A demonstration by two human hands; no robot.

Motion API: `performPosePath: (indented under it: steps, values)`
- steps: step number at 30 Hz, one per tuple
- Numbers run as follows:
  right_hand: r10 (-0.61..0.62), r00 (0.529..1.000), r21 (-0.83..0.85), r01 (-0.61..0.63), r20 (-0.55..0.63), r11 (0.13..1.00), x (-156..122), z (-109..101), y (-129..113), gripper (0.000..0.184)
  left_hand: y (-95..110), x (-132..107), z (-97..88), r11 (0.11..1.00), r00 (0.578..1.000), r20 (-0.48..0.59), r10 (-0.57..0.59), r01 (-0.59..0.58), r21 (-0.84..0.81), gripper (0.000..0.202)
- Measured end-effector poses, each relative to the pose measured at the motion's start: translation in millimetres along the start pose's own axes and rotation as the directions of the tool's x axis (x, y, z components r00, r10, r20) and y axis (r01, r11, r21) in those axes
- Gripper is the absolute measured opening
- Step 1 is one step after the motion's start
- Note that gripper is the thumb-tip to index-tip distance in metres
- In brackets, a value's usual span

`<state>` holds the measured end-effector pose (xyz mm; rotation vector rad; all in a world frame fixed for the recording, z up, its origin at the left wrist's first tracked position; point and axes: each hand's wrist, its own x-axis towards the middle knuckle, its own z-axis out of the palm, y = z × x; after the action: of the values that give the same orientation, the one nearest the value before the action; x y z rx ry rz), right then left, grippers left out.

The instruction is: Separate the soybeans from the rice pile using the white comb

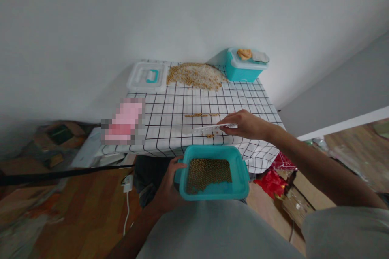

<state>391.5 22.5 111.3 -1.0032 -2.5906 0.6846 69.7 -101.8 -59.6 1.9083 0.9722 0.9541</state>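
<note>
My left hand (172, 186) grips the left end of a teal plastic bin (240, 188), held just below the table's front edge. Round dried beans (209, 172) cover much of its bottom, with bare plastic at the front right. My right hand (241, 124) pinches a thin white flat strip (206, 128) over the tablecloth; its exact kind I cannot make out. A short row of beans (197, 115) lies behind the strip, and a few beans (209, 136) sit in front of it, near the bin's far rim.
A large spread of beans mixed with pale grains (196, 76) lies at the table's back. Left of it is a clear lid (147, 76); at the back right stands a lidded teal box (243, 68) with cloths on top. A pink blurred object (126, 121) rests at the left edge.
</note>
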Motion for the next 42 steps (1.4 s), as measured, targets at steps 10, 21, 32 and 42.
performPosePath:
  steps: [10,21,32,42]
  values:
    - [-0.026,1.000,-0.015,0.026,-0.012,1.000,-5.7,5.8,-9.3,0.024,8.1,7.6,11.3,0.998,1.000,-0.004,-0.023,0.022,-0.066,0.098]
    - [-0.027,0.999,0.057,0.025,0.034,0.998,-23.3,4.1,-33.1,0.024,4.7,7.1,12.4,0.998,1.000,-0.013,-0.017,0.017,-0.056,0.095]
    - [0.074,0.992,-0.071,-0.081,-0.107,0.994,-36.8,-14.0,-16.7,0.025,3.3,6.4,17.2,0.999,0.999,-0.034,-0.010,0.008,-0.042,0.095]
    - [0.079,0.994,-0.030,-0.081,-0.070,0.996,-46.7,-8.3,-23.3,0.028,3.0,6.7,18.1,1.000,0.999,-0.044,0.007,-0.006,0.007,0.097]
